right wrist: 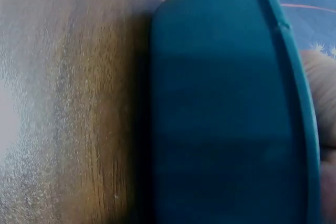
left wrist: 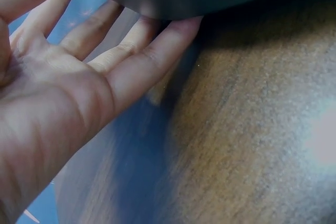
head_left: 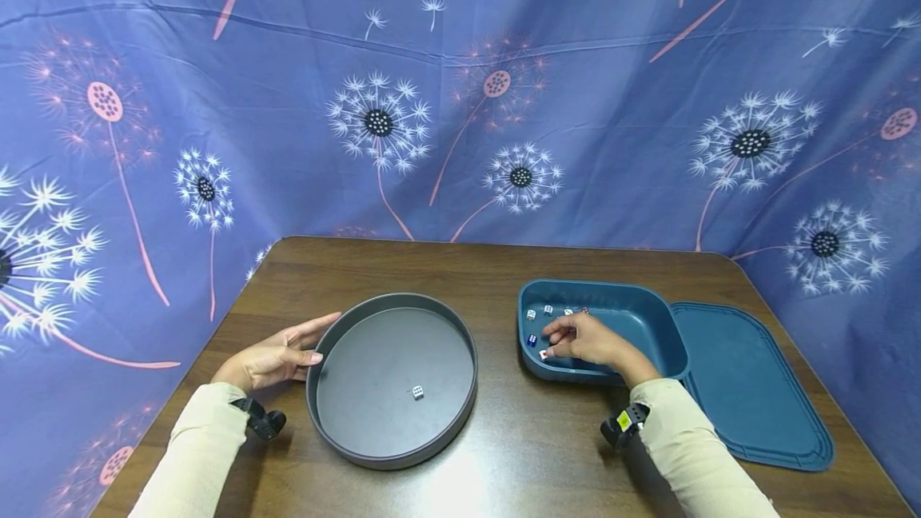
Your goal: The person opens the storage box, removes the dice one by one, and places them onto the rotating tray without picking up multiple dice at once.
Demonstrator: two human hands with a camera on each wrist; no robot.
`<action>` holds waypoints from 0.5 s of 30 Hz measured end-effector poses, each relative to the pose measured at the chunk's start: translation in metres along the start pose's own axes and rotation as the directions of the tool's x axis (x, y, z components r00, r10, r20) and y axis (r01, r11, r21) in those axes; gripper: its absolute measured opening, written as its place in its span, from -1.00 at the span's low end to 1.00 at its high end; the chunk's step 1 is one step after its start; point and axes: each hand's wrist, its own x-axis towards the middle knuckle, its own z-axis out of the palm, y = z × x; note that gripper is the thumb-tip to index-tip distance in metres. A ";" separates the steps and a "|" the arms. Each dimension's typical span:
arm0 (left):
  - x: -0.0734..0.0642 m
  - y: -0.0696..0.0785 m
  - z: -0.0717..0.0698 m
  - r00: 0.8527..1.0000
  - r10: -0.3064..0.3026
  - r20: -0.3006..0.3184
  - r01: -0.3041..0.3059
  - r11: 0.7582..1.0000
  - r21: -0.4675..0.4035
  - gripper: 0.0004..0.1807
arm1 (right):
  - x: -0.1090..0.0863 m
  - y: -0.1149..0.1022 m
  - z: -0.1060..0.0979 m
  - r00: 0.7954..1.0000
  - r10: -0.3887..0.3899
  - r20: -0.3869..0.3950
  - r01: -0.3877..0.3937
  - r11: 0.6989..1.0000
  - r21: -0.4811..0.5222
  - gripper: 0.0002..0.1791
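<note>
My left hand point(head_left: 277, 354) is at the left side of a round dark grey pan point(head_left: 338, 430), thumb at its rim. In the left wrist view its straight fingers point(left wrist: 152, 64) touch the pan's outer wall. One white die point(head_left: 418, 392) lies inside the pan. My right hand point(head_left: 586, 340) reaches into a blue rectangular container point(head_left: 658, 334), thumb and forefinger apart. By the thumb tip is a white die with a red dot point(head_left: 544, 355), and a blue die point(head_left: 532, 340) lies near the forefinger. The container wall point(right wrist: 226, 98) hides most of this hand in the right wrist view.
Along the container's far side lie more dice, among them a white die point(head_left: 531, 315) and a red one point(head_left: 585, 311). A flat blue lid point(head_left: 755, 390) rests right of the container on the wooden table point(head_left: 504, 438). Behind hangs a blue dandelion-print cloth point(head_left: 446, 142).
</note>
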 end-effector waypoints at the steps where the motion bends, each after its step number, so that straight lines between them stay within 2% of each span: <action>1: 0.000 0.000 0.000 1.000 0.005 -0.001 -0.005 1.000 0.003 -0.15 | 0.000 0.001 0.000 1.000 -0.004 0.006 0.004 1.000 0.000 -0.62; 15: -0.001 -0.002 0.002 0.998 0.037 -0.058 -0.036 0.999 0.014 -0.25 | 0.002 0.008 0.004 0.991 -0.103 0.085 0.111 0.990 -0.088 -0.72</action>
